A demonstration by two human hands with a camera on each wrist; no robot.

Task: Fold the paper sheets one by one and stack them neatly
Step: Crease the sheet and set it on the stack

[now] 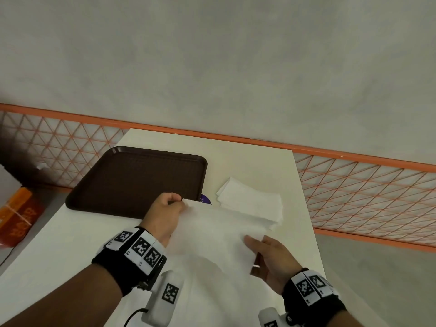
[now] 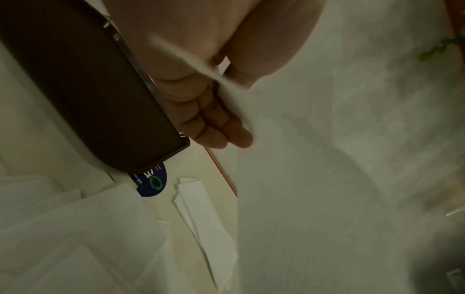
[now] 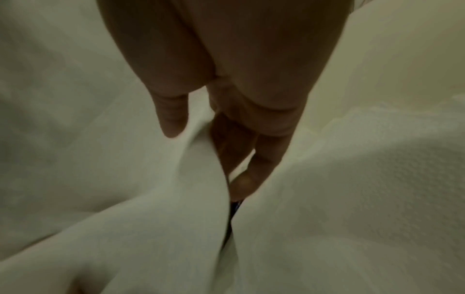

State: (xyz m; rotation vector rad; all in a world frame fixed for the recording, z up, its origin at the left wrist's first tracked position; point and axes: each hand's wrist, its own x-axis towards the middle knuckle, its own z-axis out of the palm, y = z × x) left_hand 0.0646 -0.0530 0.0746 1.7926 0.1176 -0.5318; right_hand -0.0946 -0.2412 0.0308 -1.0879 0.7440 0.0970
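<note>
My left hand [image 1: 165, 214] pinches the far corner of a paper sheet [image 1: 212, 234] lifted over the worktop [image 1: 70, 244]; my right hand [image 1: 266, 256] pinches its right edge. It looks light, limp and tearable, so corners are safest.

Head view evenly lit; wrist views dim, blurred.

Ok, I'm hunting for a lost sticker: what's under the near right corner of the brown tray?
A round blue sticker with a green recycling symbol pokes out from under the brown tray, lying on the white table. The tray covers the rest, so its text can't be read.
</note>
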